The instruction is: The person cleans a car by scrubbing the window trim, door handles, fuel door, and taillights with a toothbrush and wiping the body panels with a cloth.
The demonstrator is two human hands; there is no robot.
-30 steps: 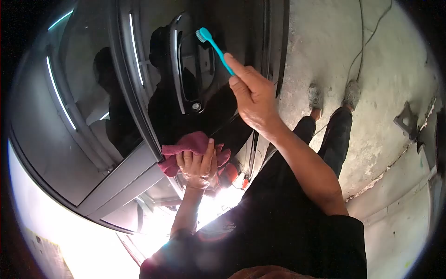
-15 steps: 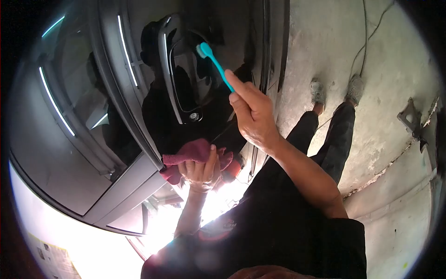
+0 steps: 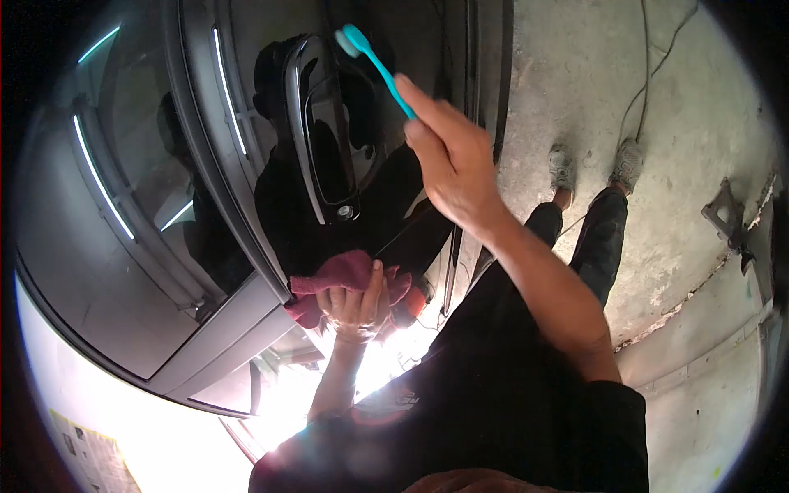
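My right hand [image 3: 462, 172] is closed around the handle of a turquoise toothbrush [image 3: 382, 71]. Its pale bristle head points up and left, close to the upper end of a dark car door handle [image 3: 302, 140]. A round key lock [image 3: 345, 212] sits at the lower end of that handle. Lower down, my left hand [image 3: 355, 311] grips a maroon cloth [image 3: 343, 269], bunched up against the glossy black car door [image 3: 271, 214]. The cloth's folds hide parts of the fingers.
The car window [image 3: 107, 246] lies on the left, reflecting strip lights. A red object [image 3: 415, 302] stands beyond my left hand, near bright glare. To the right, a thin cable [image 3: 645, 74] runs over the concrete floor [image 3: 575, 74], with a metal bracket-like part [image 3: 725, 212] near the wall.
My right hand has moved up with the toothbrush, taking its head from beside the door handle's middle to near its top. My left hand and the cloth stay nearly where they were.
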